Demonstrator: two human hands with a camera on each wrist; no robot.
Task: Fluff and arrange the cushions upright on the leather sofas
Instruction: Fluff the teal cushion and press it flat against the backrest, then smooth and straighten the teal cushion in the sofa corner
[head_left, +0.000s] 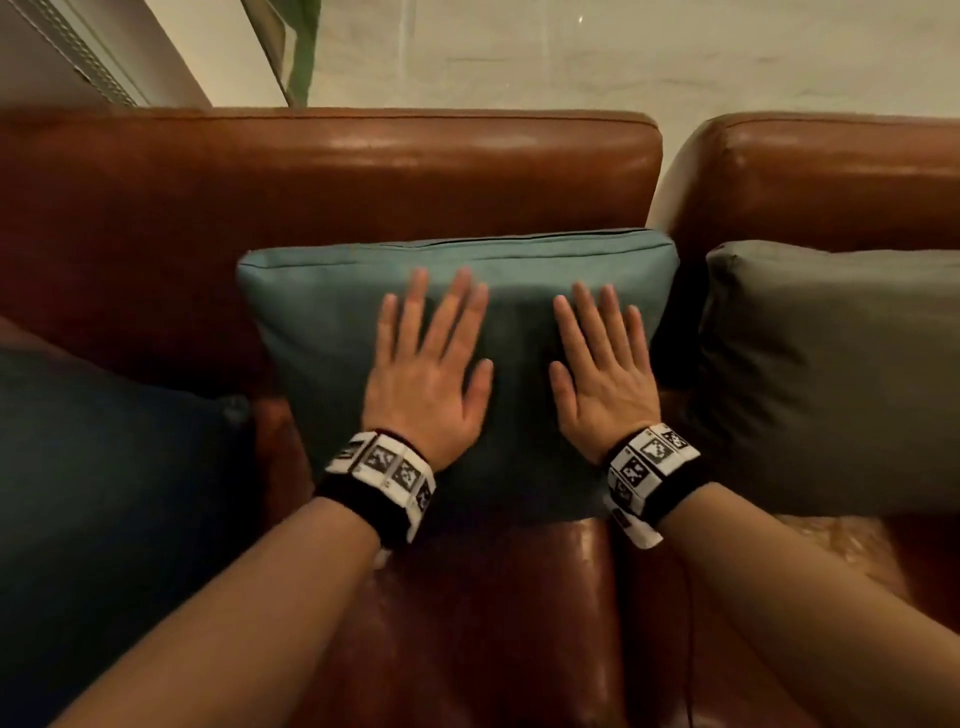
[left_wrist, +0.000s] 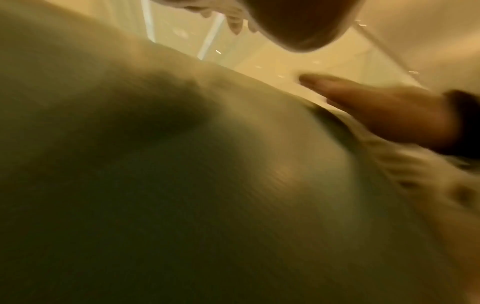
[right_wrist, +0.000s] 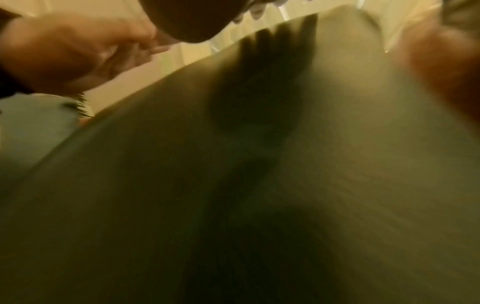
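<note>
A teal cushion (head_left: 322, 332) stands upright against the back of the brown leather sofa (head_left: 332, 171). My left hand (head_left: 431, 358) and right hand (head_left: 602, 364) lie flat on its front face, fingers straight and spread, side by side. In the left wrist view the cushion (left_wrist: 182, 195) fills the blurred frame, with my right hand (left_wrist: 384, 115) at its right edge. The right wrist view shows the cushion (right_wrist: 259, 185) close up and my left hand (right_wrist: 72, 53) at upper left.
A dark blue cushion (head_left: 104, 493) sits at the left on the same sofa. On the neighbouring brown leather sofa (head_left: 841, 176) to the right, a grey cushion (head_left: 841, 374) stands upright. A pale floor (head_left: 571, 57) lies behind the sofas.
</note>
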